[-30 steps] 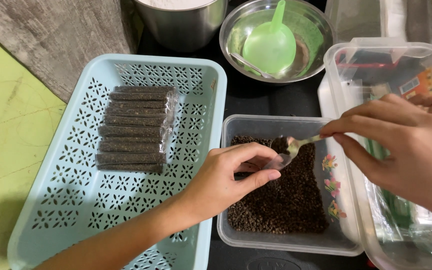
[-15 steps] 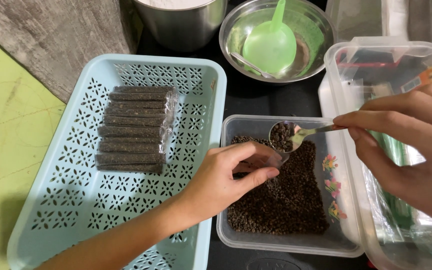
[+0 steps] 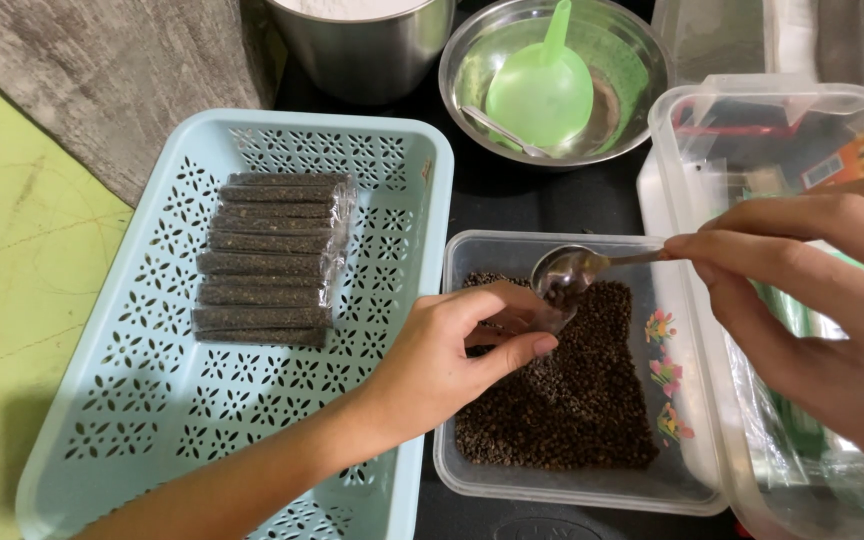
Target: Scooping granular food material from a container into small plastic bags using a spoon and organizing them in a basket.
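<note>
Two hands work over the clear tub (image 3: 512, 480) of dark peppercorns (image 3: 572, 410) on the black worktop (image 3: 512, 200). The right hand (image 3: 812, 300) has its grip pinched on the handle of a metal spoon (image 3: 567, 272), whose bowl tips down with a few grains still in it, just above the tub's far end. The left hand (image 3: 442, 365) reaches in from the tub's near left, thumb and forefinger closed around a small clear sleeve (image 3: 532, 325) held right under the spoon. Left of the tub sits a pale blue perforated tray (image 3: 152, 430) carrying a row of filled dark sticks (image 3: 267, 258). Beyond the tub stands a steel bowl (image 3: 642, 60) holding a green funnel (image 3: 542, 90).
</note>
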